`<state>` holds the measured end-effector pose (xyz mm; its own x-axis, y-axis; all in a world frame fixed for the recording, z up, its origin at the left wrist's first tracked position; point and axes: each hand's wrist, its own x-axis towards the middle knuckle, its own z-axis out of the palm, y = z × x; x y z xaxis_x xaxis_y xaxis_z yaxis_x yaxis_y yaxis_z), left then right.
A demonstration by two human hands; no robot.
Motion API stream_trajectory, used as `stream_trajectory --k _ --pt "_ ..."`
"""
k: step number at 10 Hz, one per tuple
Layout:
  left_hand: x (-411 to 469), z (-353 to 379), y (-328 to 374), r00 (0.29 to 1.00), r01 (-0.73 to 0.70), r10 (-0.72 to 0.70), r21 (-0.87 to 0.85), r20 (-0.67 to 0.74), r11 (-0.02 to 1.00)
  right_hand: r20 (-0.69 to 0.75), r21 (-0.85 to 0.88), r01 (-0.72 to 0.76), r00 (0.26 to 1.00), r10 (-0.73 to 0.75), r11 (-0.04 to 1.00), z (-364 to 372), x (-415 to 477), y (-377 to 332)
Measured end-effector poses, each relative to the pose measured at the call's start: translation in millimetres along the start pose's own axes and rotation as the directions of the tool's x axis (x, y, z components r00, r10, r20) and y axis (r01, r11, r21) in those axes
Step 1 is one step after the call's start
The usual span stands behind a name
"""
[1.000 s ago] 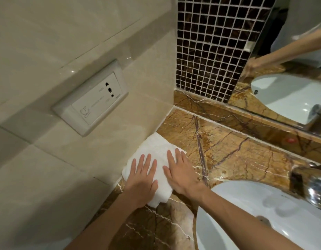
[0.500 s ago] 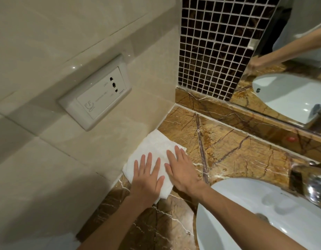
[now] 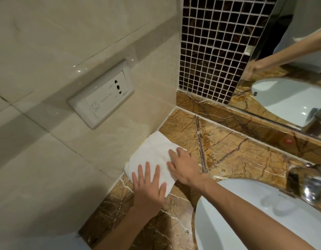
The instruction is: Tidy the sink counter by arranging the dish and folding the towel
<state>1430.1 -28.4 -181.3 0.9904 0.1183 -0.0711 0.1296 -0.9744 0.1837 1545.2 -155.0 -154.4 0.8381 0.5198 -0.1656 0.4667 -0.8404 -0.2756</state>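
A white folded towel [image 3: 154, 152] lies flat on the brown marble counter [image 3: 233, 154], pushed against the beige tiled wall on the left. My left hand [image 3: 149, 183] rests palm down on the towel's near end, fingers spread. My right hand [image 3: 183, 165] lies flat on the towel's right side, fingers pointing toward the wall. Neither hand grips the cloth. No dish is in view.
A white basin [image 3: 264, 217] is set into the counter at the lower right, with a chrome tap [image 3: 313, 184] behind it. A wall socket [image 3: 102, 98] sits above the towel. Dark mosaic tiles [image 3: 215, 47] and a mirror [image 3: 291, 69] line the back.
Both hands have stayed flat on the towel. My left hand has slid slightly toward the near end and the right hand sits a little further over the right edge.
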Motion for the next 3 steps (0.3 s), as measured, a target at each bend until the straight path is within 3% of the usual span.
stream_trajectory --k 2,3 --pt "26.2 -28.8 -2.0 0.997 0.041 -0.046 0.087 0.060 0.995 -0.039 0.017 -0.004 0.999 0.005 1.000 -12.0 -17.5 6.1" --pt "28.1 -46.9 0.1 0.998 0.050 -0.050 0.017 0.041 0.999 -0.061 0.074 -0.086 0.994 0.091 0.994 -19.9 -27.5 5.8"
